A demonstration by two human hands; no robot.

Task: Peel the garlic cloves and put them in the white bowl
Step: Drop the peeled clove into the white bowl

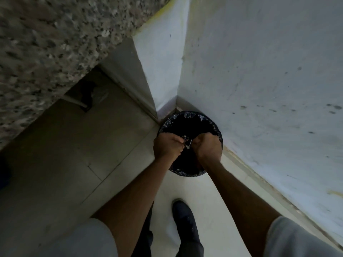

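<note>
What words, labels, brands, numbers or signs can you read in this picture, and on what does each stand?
None: no readable text shows.
The black bin liner, the wall, the speckled countertop and the shoe carry no lettering.
The pale scraps between the left hand and the right hand are too small to show any print.

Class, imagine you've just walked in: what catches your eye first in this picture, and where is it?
The person's left hand and right hand, fingers curled, meet at centre over a round bin lined with a black plastic bag, pinching small pale scraps between them. The bin sits in the corner of scuffed white walls; a speckled grey granite counter fills the upper left, and a dark shoe stands below.
</note>
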